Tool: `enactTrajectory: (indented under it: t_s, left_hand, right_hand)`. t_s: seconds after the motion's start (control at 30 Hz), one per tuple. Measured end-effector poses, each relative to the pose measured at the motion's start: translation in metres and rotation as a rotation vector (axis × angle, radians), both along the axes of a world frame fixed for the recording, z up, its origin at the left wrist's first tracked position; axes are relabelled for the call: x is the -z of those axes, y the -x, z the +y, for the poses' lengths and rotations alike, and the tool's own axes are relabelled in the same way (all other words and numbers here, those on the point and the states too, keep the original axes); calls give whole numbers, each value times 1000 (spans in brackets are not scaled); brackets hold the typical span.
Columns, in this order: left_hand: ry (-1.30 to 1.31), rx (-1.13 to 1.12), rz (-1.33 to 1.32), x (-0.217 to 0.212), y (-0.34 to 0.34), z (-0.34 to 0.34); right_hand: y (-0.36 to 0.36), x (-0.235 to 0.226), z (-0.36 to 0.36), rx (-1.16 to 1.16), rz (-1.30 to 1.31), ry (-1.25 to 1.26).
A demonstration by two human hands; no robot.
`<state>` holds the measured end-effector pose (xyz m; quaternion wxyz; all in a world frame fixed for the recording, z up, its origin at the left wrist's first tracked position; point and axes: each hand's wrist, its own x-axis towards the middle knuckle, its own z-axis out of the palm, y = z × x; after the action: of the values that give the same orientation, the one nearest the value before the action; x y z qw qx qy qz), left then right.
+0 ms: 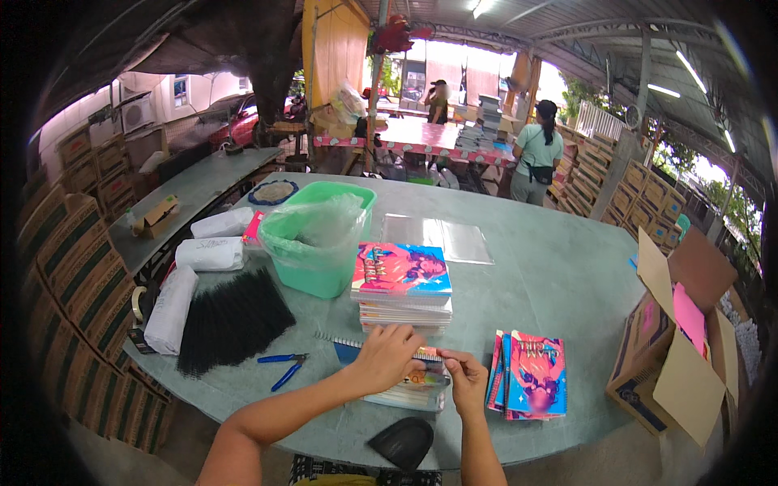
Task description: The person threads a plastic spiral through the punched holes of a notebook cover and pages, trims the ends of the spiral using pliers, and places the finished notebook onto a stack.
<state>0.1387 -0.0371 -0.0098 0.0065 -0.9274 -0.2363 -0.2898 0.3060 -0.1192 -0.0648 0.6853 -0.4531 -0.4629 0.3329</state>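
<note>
A spiral notebook (405,394) lies in front of me with its bound edge away from me. A thin coil (326,335) sticks out past the left end of that edge. My left hand (391,354) is bent over the bound edge, fingers closed on it. At the right end my right hand (466,379) pinches the edge between thumb and finger; the fingertips hide the exact spot. Just beyond stands a stack of notebooks (402,271) with bright pink and blue covers. A smaller pile of notebooks (536,374) lies to the right of my right hand.
Blue-handled pliers (284,368) and a heap of thin black strands (235,320) lie left, beside white wrapped rolls (209,253). A green bin (312,271) holds a plastic bag. Clear sheets (438,237), a black rounded object (401,444) and an open carton (640,356) are around; two people stand beyond.
</note>
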Motion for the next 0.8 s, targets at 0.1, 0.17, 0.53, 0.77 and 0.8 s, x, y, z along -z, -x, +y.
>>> enactTrajectory:
  t_s: [0.1,0.17,0.53,0.77,0.8]
  left_hand:
    - [17,-4,40,4,-4,1]
    - [87,-20,131,2,-7,7]
    - [220,261,-60,12,-48,-3]
    - [48,265,-161,2,-37,-3]
    - [0,294,-174,-4,-31,-10]
  right_hand:
    - [1,-1,3,119,-67,4]
    - [-8,7,5,106,-139,98]
    - [-13,26,1,208,-186,83]
    - [-6,17,2,292,-452,81]
    - [-8,14,4,266,-380,56]
